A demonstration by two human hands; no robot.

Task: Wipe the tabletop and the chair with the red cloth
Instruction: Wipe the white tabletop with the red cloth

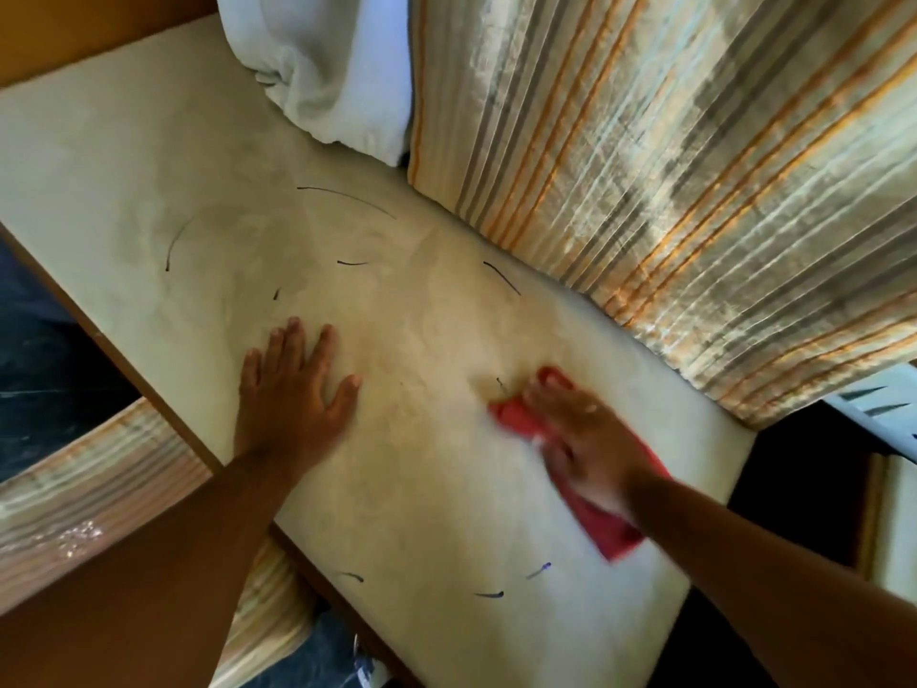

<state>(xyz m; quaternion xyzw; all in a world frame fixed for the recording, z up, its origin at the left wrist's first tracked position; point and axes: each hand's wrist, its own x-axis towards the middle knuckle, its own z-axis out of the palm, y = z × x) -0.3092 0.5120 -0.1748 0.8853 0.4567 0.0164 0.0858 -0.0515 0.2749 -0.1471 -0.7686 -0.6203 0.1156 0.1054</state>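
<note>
Both of our bare forearms enter from the near edge and reach forward over the pale tabletop (149, 156). We record our left hand (293, 394) lying flat on the surface, palm down, fingers (297, 340) spread and extended, gripping nothing. Our right hand (580, 444) is pressed palm down on the red cloth (516, 419); its outline is blurred, so we cannot tell whether the fingers are curled into the fabric or merely laid flat on it. We note red fabric showing beyond the right fingertips, to their left side, and again behind the heel of the hand, where a corner trails toward the near right edge of the table. The cloth lies in contact with the tabletop throughout its visible extent. Dark curved pen-like marks (347, 198) appear on the surface well beyond the left fingertips, one short stroke sits just beyond the right fingertips, and several more lie near the table's front edge, between our two forearms. A striped curtain (670, 166) hangs beyond the right fingertips and meets the table's far edge. White bundled fabric (327, 67) rests on the far part of the table, beyond the left fingertips. More striped fabric (99, 484) shows below the table edge, left of our left wrist.
</note>
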